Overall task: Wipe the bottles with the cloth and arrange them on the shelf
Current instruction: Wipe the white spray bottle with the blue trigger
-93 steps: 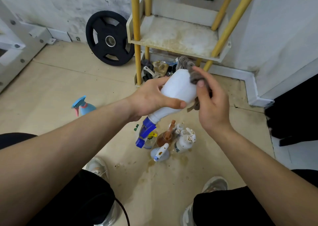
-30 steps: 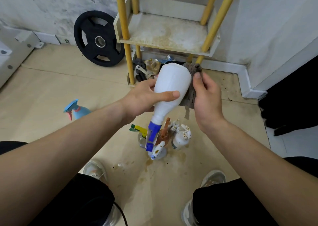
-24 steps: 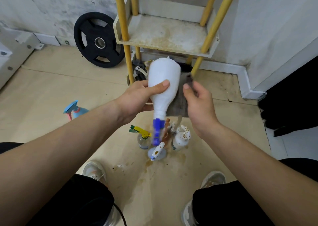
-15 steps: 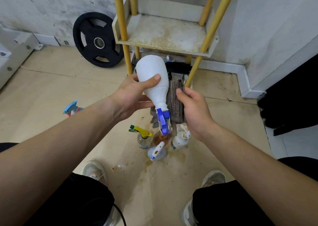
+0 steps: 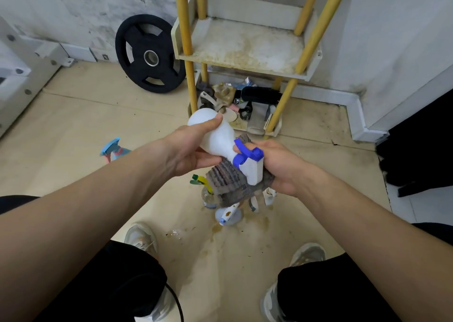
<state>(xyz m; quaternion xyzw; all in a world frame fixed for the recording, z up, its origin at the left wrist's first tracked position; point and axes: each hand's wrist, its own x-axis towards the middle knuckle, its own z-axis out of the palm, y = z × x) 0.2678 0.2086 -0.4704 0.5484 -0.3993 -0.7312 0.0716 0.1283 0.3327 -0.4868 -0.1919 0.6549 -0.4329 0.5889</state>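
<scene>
Floor (image 5: pixel 85 116) below; bottle (image 5: pixel 218 138) in grip of left hand (image 5: pixel 188 150), cloth (image 5: pixel 225 182) in curled right hand (image 5: pixel 282 167)

Colour key: white plastic spray bottle (image 5: pixel 217 135) with blue trigger and white nozzle block; grey ribbed woven cloth (image 5: pixel 226 181); cream shelf (image 5: pixel 247 46), brown-speckled, on yellow poles; black round weight plate (image 5: pixel 149 54); pale-blue spray bottle (image 5: pixel 115 147), pink trigger; beige floor (image 5: pixel 73 125), brown stains.
</scene>
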